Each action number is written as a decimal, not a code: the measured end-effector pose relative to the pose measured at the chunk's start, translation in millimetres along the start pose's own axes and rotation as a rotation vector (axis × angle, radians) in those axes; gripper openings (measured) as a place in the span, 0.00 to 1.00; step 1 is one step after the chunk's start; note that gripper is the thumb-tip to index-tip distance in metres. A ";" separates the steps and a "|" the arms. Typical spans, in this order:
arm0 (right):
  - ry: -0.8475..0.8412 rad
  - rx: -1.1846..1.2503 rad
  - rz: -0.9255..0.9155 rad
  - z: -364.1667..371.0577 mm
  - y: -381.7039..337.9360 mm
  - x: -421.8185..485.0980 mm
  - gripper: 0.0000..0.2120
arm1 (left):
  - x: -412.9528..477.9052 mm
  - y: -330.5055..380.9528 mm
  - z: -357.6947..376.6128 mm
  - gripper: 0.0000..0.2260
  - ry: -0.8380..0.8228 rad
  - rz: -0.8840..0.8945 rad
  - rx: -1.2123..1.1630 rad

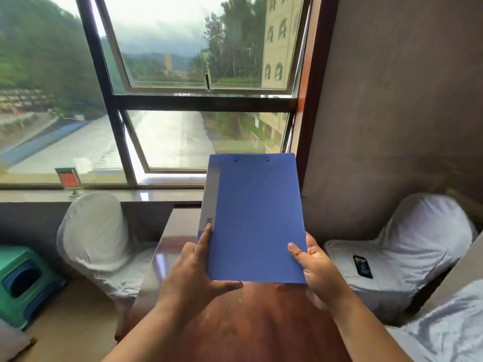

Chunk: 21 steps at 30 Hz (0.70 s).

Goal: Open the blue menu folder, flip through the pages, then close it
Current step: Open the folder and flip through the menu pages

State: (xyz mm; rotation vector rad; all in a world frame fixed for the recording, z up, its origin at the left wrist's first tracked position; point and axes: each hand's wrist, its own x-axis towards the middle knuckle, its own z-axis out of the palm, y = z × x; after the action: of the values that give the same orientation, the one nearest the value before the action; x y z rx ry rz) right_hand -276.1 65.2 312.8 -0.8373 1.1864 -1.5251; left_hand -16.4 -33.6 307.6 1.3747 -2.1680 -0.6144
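The blue menu folder [254, 218] is closed and held up, tilted, above the brown wooden table [235, 322]. It has a grey spine strip along its left side and two rivets near the top edge. My left hand [193, 273] grips its lower left corner, index finger stretched up along the spine, thumb under the bottom edge. My right hand [313, 270] holds the lower right corner, thumb on the front cover and fingers behind.
A chair in a white cover [96, 236] stands left of the table and another [407, 249], with a dark phone [362, 266] on its seat, stands right. A green plastic stool [23, 283] sits at far left. A small sign holder [69, 180] stands on the window sill.
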 end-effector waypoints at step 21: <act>0.073 0.179 -0.042 -8.0 -22.1 -8.8 0.21 | -0.1 -1.1 -10.2 0.16 0.285 -0.431 -1.011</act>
State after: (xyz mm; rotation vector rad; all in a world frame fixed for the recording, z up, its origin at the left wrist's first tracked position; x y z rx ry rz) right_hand -287.4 76.6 332.2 -0.6958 1.0717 -1.6814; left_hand -9.2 -35.0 314.8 1.2012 -1.0248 -1.3319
